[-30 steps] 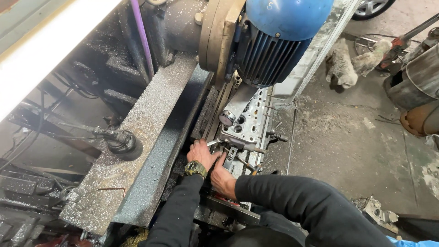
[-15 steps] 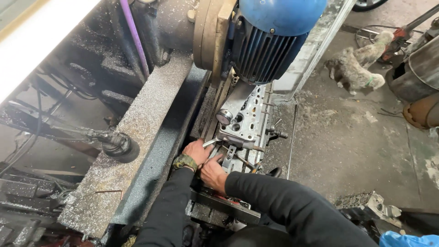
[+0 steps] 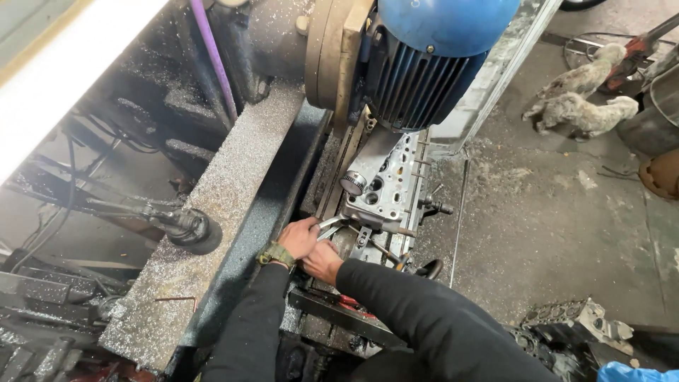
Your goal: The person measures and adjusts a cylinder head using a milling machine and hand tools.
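Wrench (image 3: 329,225) long axis toward upper right; left hand (image 3: 298,237) grip clamped on it, right hand (image 3: 322,260) grip unclear.

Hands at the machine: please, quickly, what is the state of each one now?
Left hand: closed around a metal wrench beside the cylinder head.
Right hand: below the left; grip cannot be told.

Blue ribbed motor (image 3: 435,53), purple hose (image 3: 212,60), black sleeves (image 3: 424,325).
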